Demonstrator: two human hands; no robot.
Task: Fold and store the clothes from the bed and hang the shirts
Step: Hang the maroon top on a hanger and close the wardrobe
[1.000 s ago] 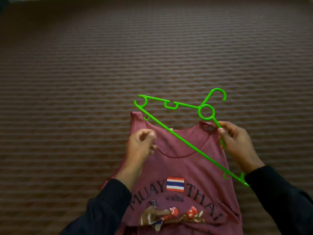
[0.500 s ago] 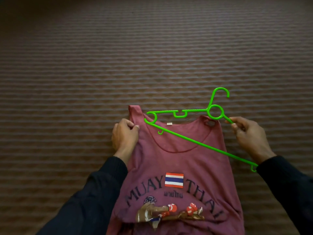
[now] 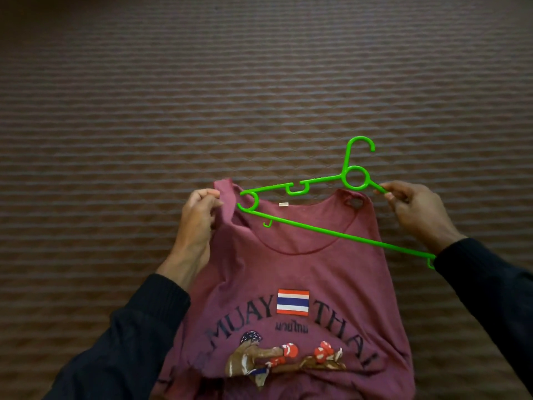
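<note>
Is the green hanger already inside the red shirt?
No, the green hanger lies on top of the red shirt, with its whole frame showing above the neckline.

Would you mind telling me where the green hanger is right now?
In the head view, the green hanger lies slanted across the neckline of the maroon tank top, right of centre, its right arm pinched by the right hand.
</note>
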